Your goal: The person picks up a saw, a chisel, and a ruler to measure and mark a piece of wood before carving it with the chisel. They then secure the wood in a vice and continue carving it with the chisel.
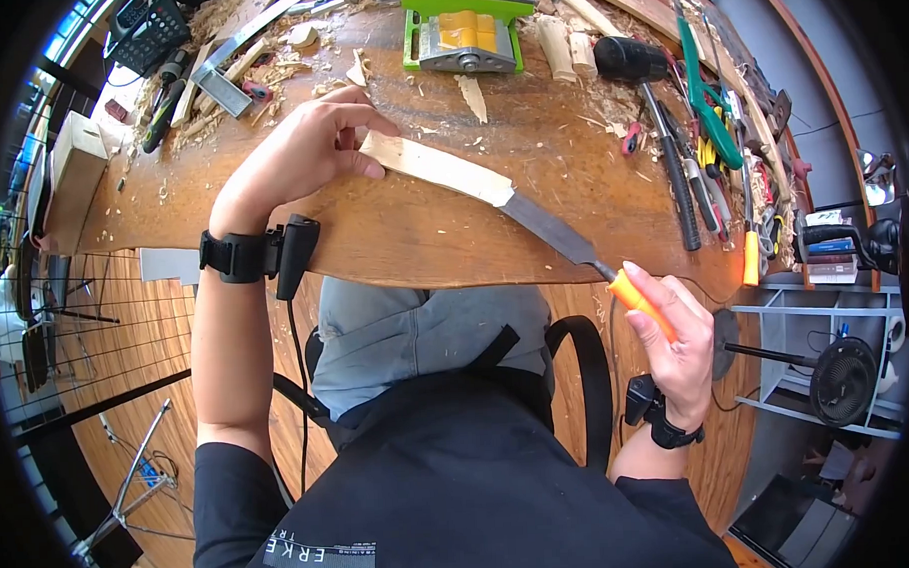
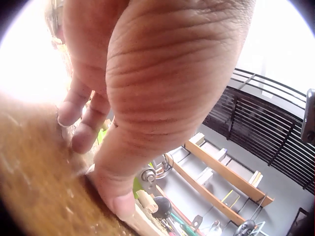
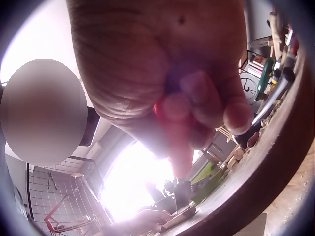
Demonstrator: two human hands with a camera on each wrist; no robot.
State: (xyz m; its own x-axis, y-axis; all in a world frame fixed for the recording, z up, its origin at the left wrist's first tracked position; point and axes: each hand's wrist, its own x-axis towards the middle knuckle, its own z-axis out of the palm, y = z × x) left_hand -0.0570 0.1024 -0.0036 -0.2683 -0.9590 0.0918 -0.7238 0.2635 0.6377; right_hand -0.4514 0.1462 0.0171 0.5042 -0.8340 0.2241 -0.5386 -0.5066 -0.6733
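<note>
The left hand [image 1: 315,149] pinches one end of a pale wooden strip [image 1: 441,172], thumb along its near side, presumably to steady it. The strip slants rightward from that hand over the bench [image 1: 393,236]. The right hand [image 1: 677,341] grips the orange handle [image 1: 640,303] of a dark flat file [image 1: 548,226], apparently for control; its blade reaches the strip's other end. The strip appears long, narrow and slightly curved.
</note>
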